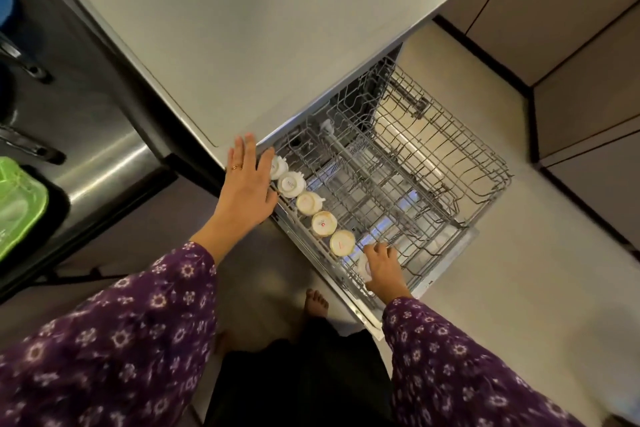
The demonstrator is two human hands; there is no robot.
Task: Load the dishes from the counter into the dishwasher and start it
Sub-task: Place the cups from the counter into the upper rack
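Clasping a cup (363, 266) in the rack (460, 163), right grip (384, 270); left grip (247, 191) spread beside cups (323, 224).

Grey wire rack (433, 156) pulled out before me, five pale cups (309, 203) upside down in one row along its left edge

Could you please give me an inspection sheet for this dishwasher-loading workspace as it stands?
Surface: grey counter above the dishwasher; steel sink to its left.
Job's things: wire rack pulled out; five upturned cups in a row along its left edge; a sixth cup at the near end.
Clutter: green tray at the sink's near-left edge.
Hands: left hand open, fingers straight, by the row's far end; right hand grips the sixth cup.
Cables: nothing seen.
Surroundings: pale floor, cabinet doors at right, a bare foot beside the dishwasher.
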